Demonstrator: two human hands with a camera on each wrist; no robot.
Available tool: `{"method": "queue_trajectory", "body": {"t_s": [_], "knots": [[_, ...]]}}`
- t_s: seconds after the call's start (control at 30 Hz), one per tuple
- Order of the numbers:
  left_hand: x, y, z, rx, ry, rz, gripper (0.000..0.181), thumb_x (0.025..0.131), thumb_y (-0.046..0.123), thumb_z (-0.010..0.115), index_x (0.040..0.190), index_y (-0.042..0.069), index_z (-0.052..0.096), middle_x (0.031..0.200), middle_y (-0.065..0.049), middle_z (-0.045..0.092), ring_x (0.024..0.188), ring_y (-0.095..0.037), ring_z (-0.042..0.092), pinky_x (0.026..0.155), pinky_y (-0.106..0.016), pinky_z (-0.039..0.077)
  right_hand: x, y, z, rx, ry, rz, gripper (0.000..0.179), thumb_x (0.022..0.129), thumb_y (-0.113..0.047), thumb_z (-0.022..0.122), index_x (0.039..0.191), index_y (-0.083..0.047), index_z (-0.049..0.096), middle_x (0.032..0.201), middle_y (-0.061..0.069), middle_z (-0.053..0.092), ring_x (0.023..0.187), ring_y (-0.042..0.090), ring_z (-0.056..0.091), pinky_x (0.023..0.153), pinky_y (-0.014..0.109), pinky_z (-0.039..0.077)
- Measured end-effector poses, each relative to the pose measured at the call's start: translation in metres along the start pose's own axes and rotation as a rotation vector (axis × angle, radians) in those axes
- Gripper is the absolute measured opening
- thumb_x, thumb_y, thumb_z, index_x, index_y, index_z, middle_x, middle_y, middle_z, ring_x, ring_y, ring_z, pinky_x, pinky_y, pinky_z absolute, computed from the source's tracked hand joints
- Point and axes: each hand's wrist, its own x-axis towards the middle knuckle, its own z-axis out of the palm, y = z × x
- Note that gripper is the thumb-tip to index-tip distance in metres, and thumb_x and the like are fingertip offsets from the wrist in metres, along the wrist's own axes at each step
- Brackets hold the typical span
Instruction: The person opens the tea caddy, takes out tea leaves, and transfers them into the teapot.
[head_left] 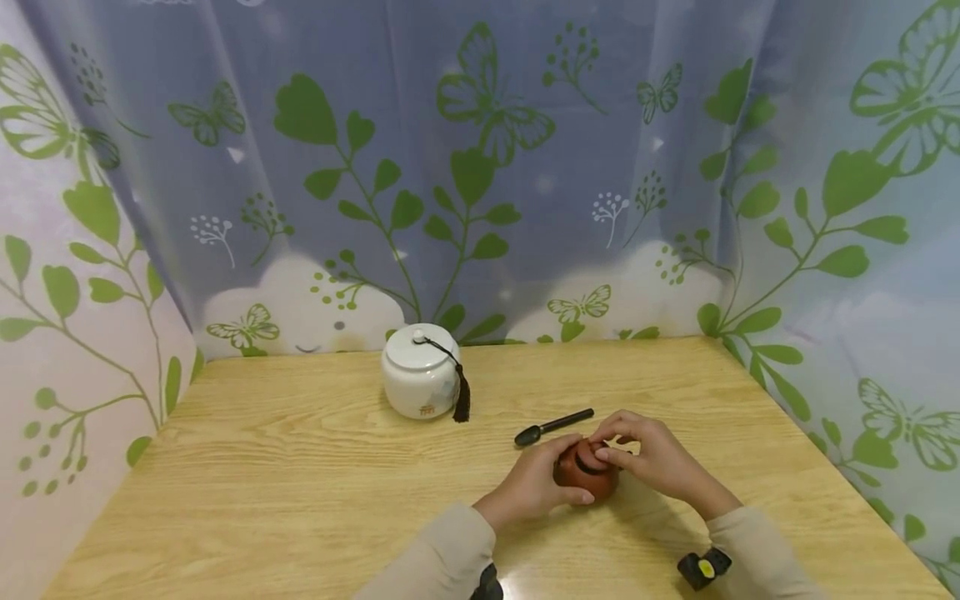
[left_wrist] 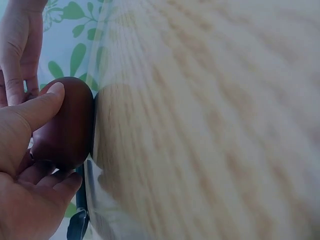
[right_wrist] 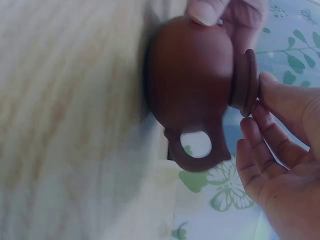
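A reddish-brown clay teapot stands on the table near the front right. My left hand holds its body from the left, thumb on the near side and fingers round the far side. With thumb and fingertips, my right hand pinches the teapot's lid. That lid sits tilted at the mouth, and a dark gap shows under its near edge in the head view. In the right wrist view the loop handle points toward my right side, free of both hands.
Just beyond the teapot lies a black scoop. Farther back, left of centre, stands a white lidded jar with a dark tassel hanging from its knob. Patterned curtains border the wooden table at the back and sides.
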Motion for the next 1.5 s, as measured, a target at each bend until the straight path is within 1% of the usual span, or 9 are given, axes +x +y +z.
{"method": "queue_trajectory", "body": {"t_s": [0.1, 0.33, 0.47, 0.63, 0.77, 0.9, 1.07, 1.3, 1.5], "knots": [[0.001, 0.0, 0.0, -0.014, 0.005, 0.001, 0.078, 0.078, 0.027, 0.081, 0.143, 0.006, 0.044, 0.136, -0.005, 0.055, 0.12, -0.015, 0.054, 0.098, -0.026, 0.045, 0.0, 0.001, -0.007, -0.015, 0.038, 0.008, 0.014, 0.087, -0.011, 0.069, 0.1, -0.017, 0.072, 0.1, -0.007, 0.065, 0.094, 0.013, 0.062, 0.078, 0.034, 0.054], [0.001, 0.001, 0.0, -0.014, 0.015, -0.013, 0.077, 0.076, 0.025, 0.083, 0.141, 0.006, 0.046, 0.132, -0.006, 0.058, 0.117, -0.017, 0.056, 0.096, -0.027, 0.046, -0.005, 0.008, -0.022, -0.084, 0.133, -0.012, 0.016, 0.085, -0.005, 0.071, 0.099, -0.013, 0.073, 0.099, -0.001, 0.067, 0.091, 0.015, 0.063, 0.073, 0.031, 0.055], [0.001, 0.003, 0.0, -0.014, 0.017, -0.019, 0.078, 0.075, 0.025, 0.083, 0.141, 0.006, 0.047, 0.131, -0.006, 0.058, 0.118, -0.018, 0.056, 0.097, -0.027, 0.046, -0.01, 0.018, -0.028, -0.124, 0.174, 0.027, 0.015, 0.085, -0.006, 0.071, 0.098, -0.012, 0.073, 0.099, 0.0, 0.067, 0.091, 0.016, 0.063, 0.072, 0.031, 0.055], [0.0, 0.003, 0.0, -0.022, 0.02, -0.016, 0.078, 0.074, 0.024, 0.084, 0.141, 0.005, 0.047, 0.13, -0.006, 0.059, 0.118, -0.018, 0.056, 0.098, -0.027, 0.045, -0.017, 0.035, -0.034, -0.158, 0.205, 0.091, 0.013, 0.085, -0.008, 0.073, 0.097, -0.011, 0.073, 0.099, 0.003, 0.067, 0.09, 0.021, 0.063, 0.07, 0.029, 0.055], [0.0, 0.004, 0.0, -0.02, 0.014, -0.019, 0.078, 0.074, 0.024, 0.084, 0.14, 0.005, 0.047, 0.13, -0.006, 0.059, 0.118, -0.019, 0.056, 0.098, -0.027, 0.045, -0.024, 0.051, -0.038, -0.158, 0.204, 0.166, 0.012, 0.086, -0.009, 0.071, 0.098, -0.009, 0.073, 0.102, 0.007, 0.067, 0.091, 0.025, 0.063, 0.07, 0.027, 0.055], [0.0, 0.004, -0.001, -0.015, 0.011, -0.021, 0.077, 0.074, 0.025, 0.084, 0.14, 0.006, 0.047, 0.13, -0.006, 0.059, 0.117, -0.018, 0.057, 0.097, -0.028, 0.046, -0.029, 0.064, -0.042, -0.145, 0.184, 0.247, 0.013, 0.088, -0.012, 0.07, 0.1, -0.006, 0.073, 0.101, 0.009, 0.068, 0.092, 0.027, 0.063, 0.07, 0.024, 0.054], [0.0, 0.004, -0.001, -0.019, 0.009, -0.019, 0.077, 0.074, 0.025, 0.084, 0.14, 0.007, 0.047, 0.13, -0.005, 0.06, 0.117, -0.018, 0.057, 0.096, -0.027, 0.046, -0.033, 0.074, -0.044, -0.133, 0.148, 0.288, 0.015, 0.089, -0.011, 0.069, 0.1, -0.001, 0.072, 0.101, 0.015, 0.068, 0.092, 0.03, 0.063, 0.07, 0.026, 0.055], [0.0, 0.005, -0.001, -0.018, 0.003, -0.018, 0.078, 0.074, 0.026, 0.083, 0.14, 0.007, 0.048, 0.131, -0.006, 0.059, 0.118, -0.018, 0.056, 0.097, -0.027, 0.046, -0.037, 0.086, -0.044, -0.148, 0.103, 0.373, 0.015, 0.089, -0.009, 0.068, 0.101, 0.0, 0.072, 0.104, 0.02, 0.066, 0.09, 0.033, 0.065, 0.071, 0.039, 0.056], [0.0, 0.004, 0.0, -0.018, 0.008, -0.021, 0.078, 0.074, 0.026, 0.083, 0.14, 0.007, 0.047, 0.13, -0.005, 0.059, 0.118, -0.018, 0.057, 0.097, -0.028, 0.046, -0.037, 0.088, -0.042, -0.136, 0.096, 0.386, 0.017, 0.088, -0.012, 0.07, 0.099, 0.0, 0.072, 0.102, 0.019, 0.066, 0.086, 0.031, 0.065, 0.069, 0.037, 0.055]]}}
